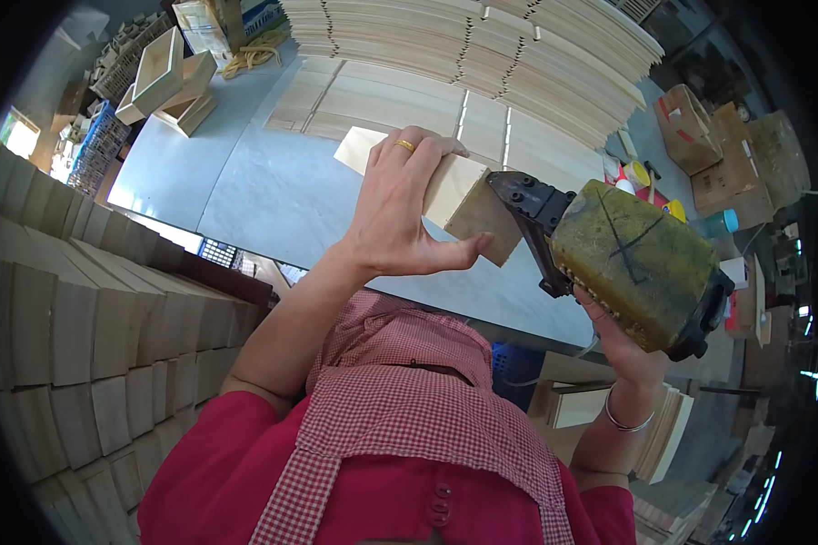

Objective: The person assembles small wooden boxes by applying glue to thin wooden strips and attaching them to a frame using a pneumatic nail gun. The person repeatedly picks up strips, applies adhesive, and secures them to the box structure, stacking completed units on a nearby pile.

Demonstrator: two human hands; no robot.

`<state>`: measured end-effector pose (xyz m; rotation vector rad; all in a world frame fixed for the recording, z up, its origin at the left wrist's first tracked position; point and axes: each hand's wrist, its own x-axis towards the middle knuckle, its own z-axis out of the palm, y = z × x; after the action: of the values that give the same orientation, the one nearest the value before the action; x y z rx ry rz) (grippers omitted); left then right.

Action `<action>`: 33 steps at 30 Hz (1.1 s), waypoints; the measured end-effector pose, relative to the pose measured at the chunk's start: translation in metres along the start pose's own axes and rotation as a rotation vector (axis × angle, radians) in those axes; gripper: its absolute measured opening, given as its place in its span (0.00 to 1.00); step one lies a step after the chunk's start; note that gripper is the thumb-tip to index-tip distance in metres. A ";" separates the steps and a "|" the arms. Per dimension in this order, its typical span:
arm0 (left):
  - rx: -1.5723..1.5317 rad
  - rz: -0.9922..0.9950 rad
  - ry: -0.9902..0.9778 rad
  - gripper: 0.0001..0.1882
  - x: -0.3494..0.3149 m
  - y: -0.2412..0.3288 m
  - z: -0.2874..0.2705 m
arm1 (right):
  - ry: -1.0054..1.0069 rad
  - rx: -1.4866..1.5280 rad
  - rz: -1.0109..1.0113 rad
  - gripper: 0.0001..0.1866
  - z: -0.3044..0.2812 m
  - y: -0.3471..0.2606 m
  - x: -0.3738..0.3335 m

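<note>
My left hand (pixel 393 213), with a ring on one finger, is closed around a small pale wooden box (pixel 486 218) tilted above the table. Its thumb presses the near side and the fingers lie over the far side. Gripped from below in my right hand (pixel 616 338) is a pneumatic nail gun (pixel 641 259) with a worn yellow-green covering marked by dark crossed lines. The gun's black nose touches or nearly touches the box's right upper corner. The body of the gun hides most of my right fingers, so the trigger does not show.
Long thin wooden boards (pixel 482 45) are stacked across the back of the grey table (pixel 254 195). Open wooden boxes (pixel 159 77) sit at its far left. Many wooden boxes are piled in a wall (pixel 73 318) along my left. Cardboard boxes (pixel 713 145) stand at the right.
</note>
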<state>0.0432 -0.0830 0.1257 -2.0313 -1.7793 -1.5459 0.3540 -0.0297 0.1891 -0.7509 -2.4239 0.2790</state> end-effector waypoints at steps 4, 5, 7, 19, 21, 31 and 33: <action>-0.006 -0.004 0.001 0.42 0.000 0.001 0.001 | 0.028 0.041 0.005 0.20 0.002 0.003 -0.003; -0.004 0.000 0.004 0.42 0.000 0.001 0.001 | 0.016 0.026 0.002 0.21 0.001 0.004 -0.004; 0.005 0.009 0.006 0.41 0.001 0.001 0.000 | 0.010 0.008 -0.035 0.21 0.001 0.006 -0.007; 0.009 0.024 0.002 0.40 0.001 0.001 0.000 | 0.062 0.014 -0.078 0.22 0.001 0.008 -0.007; 0.009 0.032 0.019 0.40 0.001 0.001 0.000 | 0.031 -0.028 -0.067 0.22 0.001 0.009 -0.007; 0.077 -0.010 0.018 0.42 0.007 0.003 0.008 | -0.101 0.013 0.092 0.23 0.004 0.020 -0.007; 0.181 0.051 0.096 0.47 0.005 0.011 0.019 | 0.052 0.091 0.170 0.25 -0.001 0.037 -0.020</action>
<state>0.0625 -0.0719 0.1259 -1.8725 -1.7481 -1.3882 0.3849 -0.0110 0.1668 -0.9135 -2.2855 0.4290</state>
